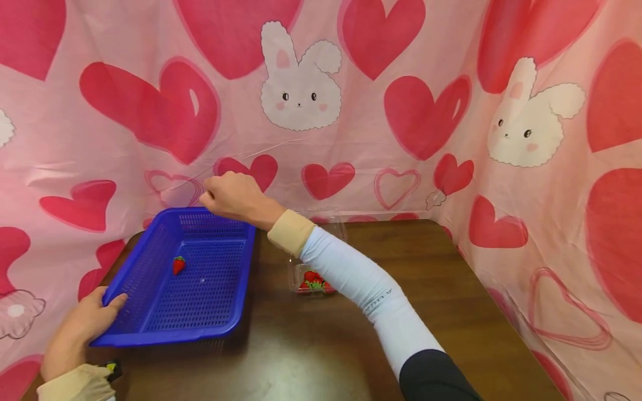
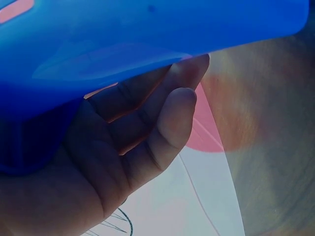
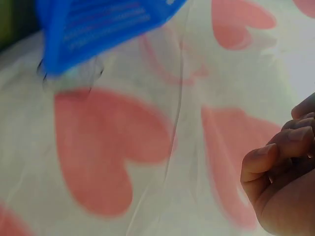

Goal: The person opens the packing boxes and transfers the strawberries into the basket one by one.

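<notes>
Head view: left hand point(image 1: 90, 317) grips the basket point(image 1: 165, 337) at its near-left corner; right hand point(image 1: 234, 195) hangs above the far rim, fingers curled, nothing visible in it. Judgement: a firm left hold should steady the basket; fruit likely bruises, so best released low and gently. Basket: deep blue, slotted floor. One red, green-topped strawberry point(image 1: 178, 266) lies inside, left of centre. More strawberries point(image 1: 311, 277) sit in a clear box point(image 1: 294, 273) to the right.

Right sleeve point(image 1: 346, 262): small dark lettering point(image 1: 379, 300) across it.
Lettering: I make out an "A"; the rest, I can't read.
</notes>
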`<move>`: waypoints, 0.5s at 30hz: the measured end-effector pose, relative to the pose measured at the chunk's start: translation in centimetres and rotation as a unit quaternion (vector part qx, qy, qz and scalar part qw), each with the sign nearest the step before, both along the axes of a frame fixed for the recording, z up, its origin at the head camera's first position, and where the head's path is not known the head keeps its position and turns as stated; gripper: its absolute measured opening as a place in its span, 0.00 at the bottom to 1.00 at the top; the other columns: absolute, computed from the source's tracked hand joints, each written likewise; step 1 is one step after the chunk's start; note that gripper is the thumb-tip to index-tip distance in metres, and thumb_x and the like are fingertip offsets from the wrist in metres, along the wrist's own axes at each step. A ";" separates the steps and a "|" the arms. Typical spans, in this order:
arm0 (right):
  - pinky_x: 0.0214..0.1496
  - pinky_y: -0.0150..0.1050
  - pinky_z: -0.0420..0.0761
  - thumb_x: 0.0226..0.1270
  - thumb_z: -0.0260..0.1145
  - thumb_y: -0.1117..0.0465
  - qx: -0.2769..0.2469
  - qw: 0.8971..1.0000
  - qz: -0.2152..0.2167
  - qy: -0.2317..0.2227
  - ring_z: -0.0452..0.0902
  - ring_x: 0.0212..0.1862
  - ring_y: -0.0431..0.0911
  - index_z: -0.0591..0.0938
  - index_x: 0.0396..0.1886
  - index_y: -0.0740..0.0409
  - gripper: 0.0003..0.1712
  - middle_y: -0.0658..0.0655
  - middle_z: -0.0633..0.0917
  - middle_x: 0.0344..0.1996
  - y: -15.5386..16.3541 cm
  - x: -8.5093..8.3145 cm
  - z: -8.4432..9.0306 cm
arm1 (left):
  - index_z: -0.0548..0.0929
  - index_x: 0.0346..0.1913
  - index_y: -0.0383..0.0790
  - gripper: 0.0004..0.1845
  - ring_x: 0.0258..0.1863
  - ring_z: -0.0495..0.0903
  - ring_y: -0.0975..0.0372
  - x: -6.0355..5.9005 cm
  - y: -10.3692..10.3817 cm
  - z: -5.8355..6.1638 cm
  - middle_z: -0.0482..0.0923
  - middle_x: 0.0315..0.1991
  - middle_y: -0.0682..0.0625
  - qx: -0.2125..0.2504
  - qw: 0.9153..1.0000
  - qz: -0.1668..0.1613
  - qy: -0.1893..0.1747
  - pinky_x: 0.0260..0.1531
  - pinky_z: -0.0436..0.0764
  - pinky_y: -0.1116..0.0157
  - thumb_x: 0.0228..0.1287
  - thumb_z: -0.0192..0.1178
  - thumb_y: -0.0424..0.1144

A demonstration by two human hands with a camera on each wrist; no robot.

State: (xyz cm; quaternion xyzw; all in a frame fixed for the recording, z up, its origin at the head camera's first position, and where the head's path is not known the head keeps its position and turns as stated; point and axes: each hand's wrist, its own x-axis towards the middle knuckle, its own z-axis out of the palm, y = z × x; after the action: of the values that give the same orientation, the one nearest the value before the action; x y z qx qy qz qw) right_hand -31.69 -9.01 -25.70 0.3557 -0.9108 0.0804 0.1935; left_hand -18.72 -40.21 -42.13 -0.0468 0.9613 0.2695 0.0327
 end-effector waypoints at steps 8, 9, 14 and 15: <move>0.23 0.34 0.66 0.65 0.52 0.57 0.009 0.999 0.023 0.033 0.69 0.22 0.41 0.68 0.17 0.47 0.15 0.45 0.67 0.14 7.9 -0.4 -1.1 | 0.63 0.55 0.14 0.28 0.34 0.78 0.42 -0.1 0.0 0.1 0.76 0.37 0.25 -0.003 1.000 -0.004 0.005 0.33 0.74 0.56 0.75 0.44 0.45; 0.23 0.34 0.66 0.65 0.52 0.58 0.008 0.999 0.024 0.030 0.69 0.21 0.40 0.68 0.17 0.47 0.15 0.45 0.68 0.14 8.8 -0.4 -1.6 | 0.63 0.55 0.14 0.28 0.34 0.78 0.42 -0.1 -0.1 0.1 0.76 0.37 0.24 -0.007 1.000 -0.004 0.005 0.34 0.74 0.55 0.75 0.44 0.45; 0.24 0.32 0.66 0.66 0.55 0.59 0.023 0.999 0.047 -0.010 0.67 0.22 0.40 0.72 0.20 0.50 0.13 0.45 0.68 0.15 12.5 -0.3 -4.6 | 0.61 0.56 0.13 0.30 0.35 0.78 0.40 0.1 -0.2 0.0 0.75 0.39 0.22 -0.010 1.000 -0.005 -0.008 0.36 0.75 0.49 0.75 0.44 0.45; 0.23 0.32 0.65 0.66 0.56 0.59 0.034 0.998 0.052 -0.016 0.67 0.21 0.40 0.73 0.20 0.51 0.13 0.46 0.67 0.15 13.2 -0.3 -5.3 | 0.60 0.56 0.13 0.30 0.35 0.78 0.40 0.1 -0.1 0.0 0.75 0.39 0.22 -0.010 1.000 -0.004 -0.009 0.36 0.75 0.48 0.75 0.44 0.46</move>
State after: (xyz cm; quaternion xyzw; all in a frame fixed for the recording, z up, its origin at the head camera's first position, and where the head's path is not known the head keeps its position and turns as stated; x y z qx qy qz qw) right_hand -31.99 4.20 -30.97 0.4078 -0.8962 0.0650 0.1623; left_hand -18.62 -40.35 -42.10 -0.0461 0.9638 0.2592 0.0420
